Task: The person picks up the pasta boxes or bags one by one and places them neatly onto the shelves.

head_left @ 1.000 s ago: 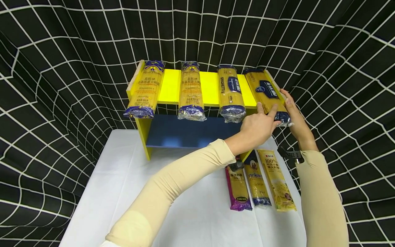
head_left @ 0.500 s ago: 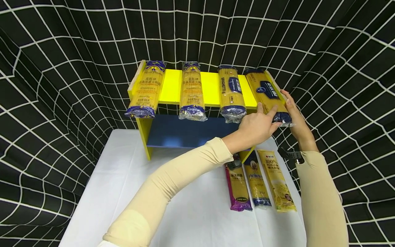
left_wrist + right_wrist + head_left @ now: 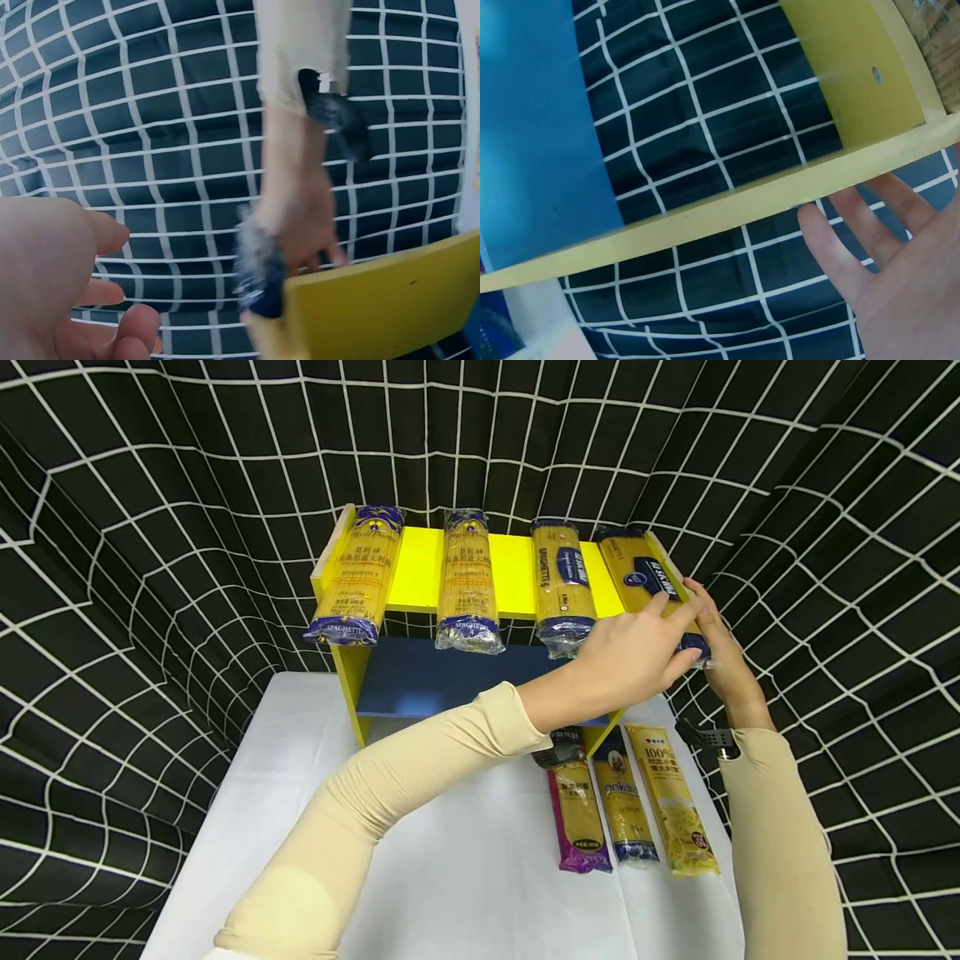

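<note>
In the head view, a spaghetti pack with dark blue ends (image 3: 626, 562) lies at the right end of the yellow top shelf (image 3: 417, 568). My left hand (image 3: 626, 653) hovers over its front part and hides some of it. The left wrist view shows that hand (image 3: 37, 277) holding nothing, its fingers loosely bent and apart from the pack. My right hand (image 3: 726, 652) is at the outer side of the shelf unit's right panel. In the right wrist view its extended fingers touch the edge of the yellow panel (image 3: 727, 210).
Three more spaghetti packs lie on the top shelf: a far-left one (image 3: 360, 572), a middle one (image 3: 467, 577) and a blue-ended one (image 3: 562, 581). Below is a blue shelf (image 3: 450, 672). A purple-ended pack (image 3: 577, 818), a blue pack (image 3: 626, 810) and a yellow pack (image 3: 675, 802) lie on the white table (image 3: 450, 877).
My left hand has lifted off the pack's front end and shifted slightly, its sleeve moving left and down. My right hand and the packs stay about where they were.
</note>
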Demonstrator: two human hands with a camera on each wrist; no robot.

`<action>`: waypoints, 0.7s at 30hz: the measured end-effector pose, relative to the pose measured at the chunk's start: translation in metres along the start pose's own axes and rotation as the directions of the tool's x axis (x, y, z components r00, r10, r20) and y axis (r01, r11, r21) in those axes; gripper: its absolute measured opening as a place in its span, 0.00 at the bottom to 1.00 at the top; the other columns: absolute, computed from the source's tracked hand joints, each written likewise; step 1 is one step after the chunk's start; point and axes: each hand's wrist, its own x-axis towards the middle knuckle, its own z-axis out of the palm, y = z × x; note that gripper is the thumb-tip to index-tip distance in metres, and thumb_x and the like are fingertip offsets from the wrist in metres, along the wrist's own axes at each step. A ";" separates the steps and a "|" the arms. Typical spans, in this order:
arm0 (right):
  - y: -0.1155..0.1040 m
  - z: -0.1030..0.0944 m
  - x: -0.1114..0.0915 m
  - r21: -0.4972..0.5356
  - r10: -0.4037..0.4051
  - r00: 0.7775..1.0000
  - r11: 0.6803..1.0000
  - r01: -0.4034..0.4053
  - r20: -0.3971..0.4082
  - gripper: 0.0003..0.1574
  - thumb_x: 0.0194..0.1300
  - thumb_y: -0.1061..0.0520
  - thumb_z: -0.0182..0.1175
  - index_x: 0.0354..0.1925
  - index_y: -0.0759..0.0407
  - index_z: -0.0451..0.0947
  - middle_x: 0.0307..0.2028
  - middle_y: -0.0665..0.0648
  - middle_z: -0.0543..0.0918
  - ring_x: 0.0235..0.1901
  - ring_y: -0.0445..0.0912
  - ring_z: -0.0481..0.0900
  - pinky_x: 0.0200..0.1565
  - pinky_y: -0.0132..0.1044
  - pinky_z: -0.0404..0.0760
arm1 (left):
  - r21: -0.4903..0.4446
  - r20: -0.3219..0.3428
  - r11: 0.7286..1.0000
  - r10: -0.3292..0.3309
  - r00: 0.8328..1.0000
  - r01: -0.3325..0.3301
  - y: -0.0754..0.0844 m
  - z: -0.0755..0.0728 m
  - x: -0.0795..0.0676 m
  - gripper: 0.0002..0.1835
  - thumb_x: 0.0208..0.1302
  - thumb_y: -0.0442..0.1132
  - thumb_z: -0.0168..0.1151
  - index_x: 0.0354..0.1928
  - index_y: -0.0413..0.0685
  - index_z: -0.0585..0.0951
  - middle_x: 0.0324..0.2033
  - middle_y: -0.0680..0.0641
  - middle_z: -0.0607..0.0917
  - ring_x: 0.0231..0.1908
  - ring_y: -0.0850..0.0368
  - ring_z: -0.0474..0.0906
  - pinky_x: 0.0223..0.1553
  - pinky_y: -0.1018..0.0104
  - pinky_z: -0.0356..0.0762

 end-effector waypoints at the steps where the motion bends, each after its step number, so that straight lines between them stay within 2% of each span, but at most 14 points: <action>1: 0.000 0.000 0.000 -0.015 0.005 1.000 1.000 -0.005 -0.004 0.33 0.79 0.36 0.30 0.78 0.34 0.45 0.76 0.53 0.51 0.68 0.42 0.58 0.62 0.23 0.66 | -0.007 0.004 1.000 0.011 1.000 -0.011 -0.002 -0.008 -0.003 0.31 0.75 0.60 0.45 0.75 0.60 0.61 0.69 0.47 0.73 0.26 0.67 0.81 0.22 0.79 0.73; 3: 0.000 -0.001 -0.001 -0.026 0.010 1.000 1.000 -0.010 -0.003 0.33 0.79 0.36 0.30 0.78 0.33 0.45 0.77 0.54 0.49 0.68 0.43 0.58 0.61 0.23 0.67 | -0.041 0.003 0.999 0.036 0.999 -0.036 -0.007 -0.023 -0.012 0.31 0.75 0.59 0.46 0.75 0.61 0.60 0.68 0.49 0.74 0.26 0.67 0.80 0.22 0.80 0.72; 5: 0.001 -0.002 -0.002 -0.024 0.013 1.000 1.000 -0.013 0.003 0.33 0.79 0.36 0.30 0.78 0.32 0.44 0.76 0.54 0.50 0.65 0.42 0.63 0.53 0.19 0.72 | -0.059 -0.020 0.996 0.064 0.998 -0.065 -0.015 -0.038 -0.022 0.31 0.75 0.58 0.47 0.75 0.60 0.61 0.67 0.51 0.75 0.25 0.67 0.78 0.23 0.79 0.72; 6: 0.001 -0.002 -0.003 -0.014 0.009 1.000 1.000 -0.009 0.010 0.33 0.79 0.36 0.29 0.78 0.32 0.44 0.76 0.54 0.51 0.64 0.40 0.64 0.52 0.18 0.72 | -0.069 -0.037 0.994 0.077 0.996 -0.079 -0.020 -0.045 -0.028 0.30 0.75 0.57 0.47 0.75 0.60 0.61 0.67 0.51 0.75 0.25 0.67 0.77 0.23 0.80 0.71; 11: -0.006 0.002 -0.006 0.059 -0.015 0.999 0.998 0.013 0.036 0.32 0.80 0.39 0.30 0.78 0.35 0.44 0.68 0.54 0.61 0.52 0.34 0.76 0.47 0.19 0.79 | -0.150 -0.182 0.982 0.090 0.979 -0.118 -0.053 -0.078 -0.060 0.28 0.75 0.52 0.52 0.73 0.57 0.66 0.64 0.51 0.78 0.20 0.63 0.71 0.22 0.77 0.69; 13: -0.011 0.004 -0.008 0.076 -0.020 0.999 0.997 0.017 0.040 0.32 0.80 0.40 0.30 0.77 0.35 0.45 0.66 0.52 0.63 0.48 0.34 0.78 0.45 0.20 0.81 | -0.182 -0.247 0.974 0.086 0.965 -0.134 -0.073 -0.091 -0.072 0.26 0.74 0.50 0.54 0.71 0.55 0.69 0.62 0.50 0.79 0.19 0.62 0.70 0.22 0.75 0.69; 17: -0.015 0.007 -0.009 0.090 -0.017 0.999 0.996 0.013 0.042 0.32 0.80 0.40 0.31 0.78 0.37 0.45 0.65 0.51 0.63 0.48 0.33 0.79 0.45 0.20 0.81 | -0.212 -0.376 0.965 0.067 0.924 -0.156 -0.120 -0.112 -0.096 0.24 0.73 0.46 0.56 0.68 0.54 0.73 0.61 0.49 0.81 0.20 0.60 0.72 0.26 0.72 0.73; 19: -0.015 0.008 -0.009 0.090 -0.022 0.999 0.996 0.018 0.042 0.33 0.80 0.40 0.31 0.78 0.40 0.44 0.65 0.51 0.63 0.49 0.34 0.78 0.46 0.20 0.81 | -0.205 -0.424 0.971 0.028 0.905 -0.126 -0.145 -0.120 -0.107 0.22 0.72 0.44 0.58 0.67 0.54 0.75 0.60 0.49 0.81 0.25 0.58 0.77 0.30 0.71 0.76; 21: -0.015 0.007 -0.009 0.086 -0.026 0.999 0.996 0.023 0.040 0.33 0.80 0.41 0.31 0.78 0.41 0.44 0.67 0.52 0.62 0.50 0.34 0.78 0.46 0.20 0.81 | -0.204 -0.443 0.977 -0.032 0.896 -0.066 -0.170 -0.125 -0.117 0.23 0.72 0.43 0.58 0.67 0.57 0.74 0.61 0.50 0.80 0.32 0.57 0.82 0.35 0.71 0.78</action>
